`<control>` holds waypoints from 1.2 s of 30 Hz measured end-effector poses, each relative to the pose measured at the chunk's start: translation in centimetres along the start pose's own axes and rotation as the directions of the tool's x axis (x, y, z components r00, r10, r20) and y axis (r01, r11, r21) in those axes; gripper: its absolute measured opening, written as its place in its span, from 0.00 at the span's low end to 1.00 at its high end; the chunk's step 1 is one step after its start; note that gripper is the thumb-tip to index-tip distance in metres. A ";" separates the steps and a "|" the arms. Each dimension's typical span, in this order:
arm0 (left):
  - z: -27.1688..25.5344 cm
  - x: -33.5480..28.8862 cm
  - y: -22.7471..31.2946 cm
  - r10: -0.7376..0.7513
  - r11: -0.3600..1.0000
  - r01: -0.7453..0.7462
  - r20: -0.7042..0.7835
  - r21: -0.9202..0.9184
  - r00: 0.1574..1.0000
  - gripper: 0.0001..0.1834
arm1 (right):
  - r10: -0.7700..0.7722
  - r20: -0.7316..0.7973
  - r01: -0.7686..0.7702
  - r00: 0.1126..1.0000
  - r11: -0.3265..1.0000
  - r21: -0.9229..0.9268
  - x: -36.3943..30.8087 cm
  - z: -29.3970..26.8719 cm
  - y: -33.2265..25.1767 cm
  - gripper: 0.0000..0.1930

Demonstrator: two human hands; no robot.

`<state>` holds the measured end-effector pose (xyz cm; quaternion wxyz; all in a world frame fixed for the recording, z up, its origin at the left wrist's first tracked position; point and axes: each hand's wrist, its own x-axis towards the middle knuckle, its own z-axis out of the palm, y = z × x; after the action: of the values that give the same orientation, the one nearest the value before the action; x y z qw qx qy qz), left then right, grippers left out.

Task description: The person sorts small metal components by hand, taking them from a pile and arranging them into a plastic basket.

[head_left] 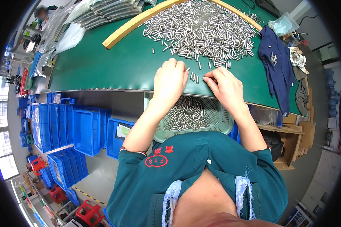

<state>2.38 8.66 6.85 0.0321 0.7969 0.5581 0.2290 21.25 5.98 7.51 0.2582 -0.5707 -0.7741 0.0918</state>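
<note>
A large heap of short metal pins (201, 28) lies on the green table (91, 72). Near the table's front edge, my left hand (169, 81) is closed, with one metal pin (188, 69) at its fingertips. Just to the right of it, a small row of loose metal pins (194, 77) rests on the tabletop. My right hand (226, 86) is on the other side of this row, thumb and forefinger pinched together; whatever is between them is too small to make out. Below the edge, in front of my body, a light green perforated basket (225, 119) contains many similar pins.
Wooden strips (134, 24) border the heap. A dark blue cloth (274, 62) with a few pins on it drapes over the right edge. Plastic-wrapped stacks (106, 13) lie at the far left. Blue crates (88, 130) stand below left, cardboard boxes (291, 151) below right.
</note>
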 end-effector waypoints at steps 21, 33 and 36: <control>-1.7 -2.5 0.5 0.054 0.977 -0.035 0.083 -0.212 0.995 0.07 | 0.021 0.180 -0.052 0.983 0.984 0.168 -0.4 -1.9 -0.8 0.17; -2.1 -2.8 1.1 0.082 0.970 -0.061 0.078 -0.237 0.994 0.05 | 0.020 0.118 -0.022 0.993 1.000 0.021 -1.2 -2.6 -0.4 0.16; -1.6 -3.0 0.7 0.101 0.966 -0.084 0.059 -0.244 0.993 0.05 | 0.062 0.194 -0.081 0.979 0.992 0.093 -0.9 -2.6 -0.9 0.17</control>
<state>1.57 5.34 7.48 0.1377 0.8199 0.4870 0.2678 22.00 4.46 9.90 0.2078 -0.5730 -0.7686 0.1943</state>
